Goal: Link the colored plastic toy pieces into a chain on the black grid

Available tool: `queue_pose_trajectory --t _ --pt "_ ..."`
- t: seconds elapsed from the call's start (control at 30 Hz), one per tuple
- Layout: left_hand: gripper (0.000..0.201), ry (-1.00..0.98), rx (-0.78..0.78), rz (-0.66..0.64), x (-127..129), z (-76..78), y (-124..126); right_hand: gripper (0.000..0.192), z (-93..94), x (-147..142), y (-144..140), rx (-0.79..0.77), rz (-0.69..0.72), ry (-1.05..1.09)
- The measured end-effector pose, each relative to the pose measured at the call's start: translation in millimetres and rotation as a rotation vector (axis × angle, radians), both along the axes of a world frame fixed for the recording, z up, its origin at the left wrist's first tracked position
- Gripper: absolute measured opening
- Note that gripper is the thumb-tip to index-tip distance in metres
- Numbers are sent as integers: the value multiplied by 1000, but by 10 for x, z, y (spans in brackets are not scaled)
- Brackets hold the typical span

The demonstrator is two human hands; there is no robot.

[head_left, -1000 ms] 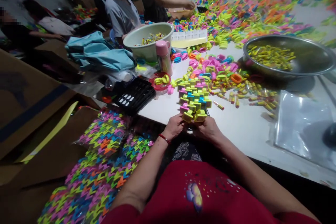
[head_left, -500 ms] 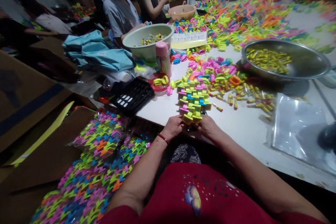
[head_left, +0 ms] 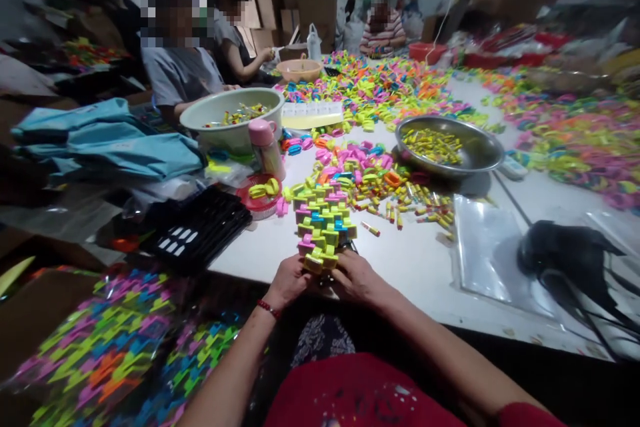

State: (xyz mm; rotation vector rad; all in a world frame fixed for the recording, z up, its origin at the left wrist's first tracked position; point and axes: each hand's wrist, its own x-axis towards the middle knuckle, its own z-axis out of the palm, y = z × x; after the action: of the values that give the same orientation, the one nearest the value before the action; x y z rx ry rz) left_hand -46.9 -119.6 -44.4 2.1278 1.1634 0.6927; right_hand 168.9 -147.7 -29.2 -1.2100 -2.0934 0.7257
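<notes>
At the table's near edge stands a block of plastic pieces [head_left: 324, 221], set in staggered rows of yellow, pink and blue. A bit of black edge shows at its right side; what lies underneath is hidden. My left hand [head_left: 291, 280], with a red bead bracelet at the wrist, is closed on the near left corner of the block. My right hand [head_left: 359, 275] is closed at the near right corner, its fingertips partly hidden. Just beyond the block lie loose pink plastic pieces [head_left: 350, 159] and small yellow-and-red tubes [head_left: 393, 212].
A metal bowl of yellow tubes [head_left: 480, 167] and clear plastic bags [head_left: 487, 250] are to the right, near a black object [head_left: 555, 253]. Leftward are black slotted trays [head_left: 200, 230], a pink-capped bottle [head_left: 269, 152] and a green basin [head_left: 203, 127]. Co-workers [head_left: 183, 77] sit beyond.
My view has swung right and up, so the table's things appear further left and lower. Both hands still hold the block of plastic pieces.
</notes>
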Motion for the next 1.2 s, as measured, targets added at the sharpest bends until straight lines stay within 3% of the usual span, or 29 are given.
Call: queue_pose_trajectory --t 0.13,0.23,0.3,0.4,0.5,0.67,0.87,1.07,1.2 --pt "17 -63 -33 42 37 37 1 21 111 549 259 28 -245 17" --pt "17 -83 -18 77 67 56 -5 23 181 1073 791 72 -502 -205" --pt "17 -78 11 99 75 55 -8 28 222 1348 1181 88 -601 -285" --pt "18 -70 48 114 69 35 -10 34 235 1555 1628 111 -693 -343" --pt "21 -58 70 142 61 7 -14 34 155 1541 1817 112 -686 -402" --pt "22 -30 97 248 71 -38 -20 42 -6 1399 1642 109 -539 -456" --pt "27 57 202 341 75 -132 -19 42 61 1604 1136 74 -433 -496" --pt "25 139 256 481 138 -161 11 54 133 1904 825 88 -590 -475" --pt "25 115 262 560 139 -92 -42 40 114 1898 566 167 -718 -251"
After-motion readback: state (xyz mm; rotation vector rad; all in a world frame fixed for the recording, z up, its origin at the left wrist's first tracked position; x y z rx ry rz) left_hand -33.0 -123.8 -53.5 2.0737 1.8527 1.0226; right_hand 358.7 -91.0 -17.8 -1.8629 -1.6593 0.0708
